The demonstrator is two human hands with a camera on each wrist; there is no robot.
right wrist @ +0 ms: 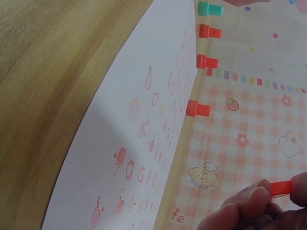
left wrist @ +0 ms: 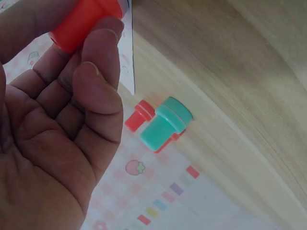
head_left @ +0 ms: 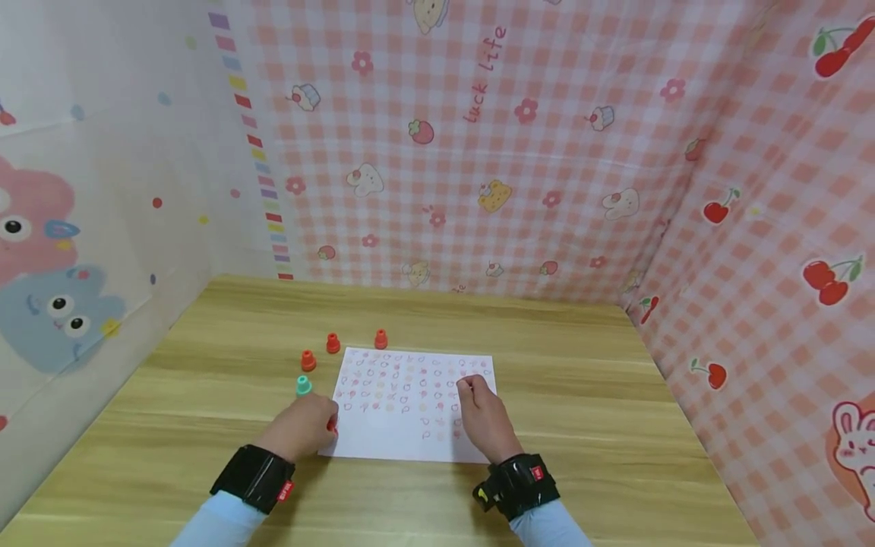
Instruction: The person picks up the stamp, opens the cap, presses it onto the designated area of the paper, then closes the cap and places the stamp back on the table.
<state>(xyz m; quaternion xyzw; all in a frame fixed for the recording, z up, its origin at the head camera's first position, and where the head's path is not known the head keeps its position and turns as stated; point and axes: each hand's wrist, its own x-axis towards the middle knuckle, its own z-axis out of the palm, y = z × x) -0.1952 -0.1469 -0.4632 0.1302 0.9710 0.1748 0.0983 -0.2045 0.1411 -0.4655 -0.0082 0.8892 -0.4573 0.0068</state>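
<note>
— Left hand (head_left: 304, 425) first: what do you read from it?

— I see its fingers and thumb pinching a red stamp (left wrist: 84, 21) at the near left corner of the paper sheet (head_left: 403, 433). On the left wrist view the stamp is a plain round plastic barrel, orange-red, held between the thumb and the fingertips (left wrist: 103, 52), with the palm turned toward the camera.

— And the right hand (head_left: 484, 414)?

— It sits over the right part of the sheet, fingers curled together round a second red piece (right wrist: 280, 188). I only get a thin red sliver of it between the fingertips on the right wrist view, so I cannot tell its shape.

— What lies around them?

— Just beyond the left hand stands a teal stamp (head_left: 304, 385), off the sheet's left edge on the wooden table (head_left: 581, 425). Past it I count three red stamps, one (head_left: 308, 360) beside the edge, another (head_left: 333, 343) farther back, and the third (head_left: 380, 339) at the sheet's far edge. All stand upright and apart from each other.

— The sheet itself?

— White, lying flat, covered in rows of small red and pink stamped marks, dense at the far end and bare near me. Behind the table hangs a pink checked cloth (head_left: 478, 152).
</note>
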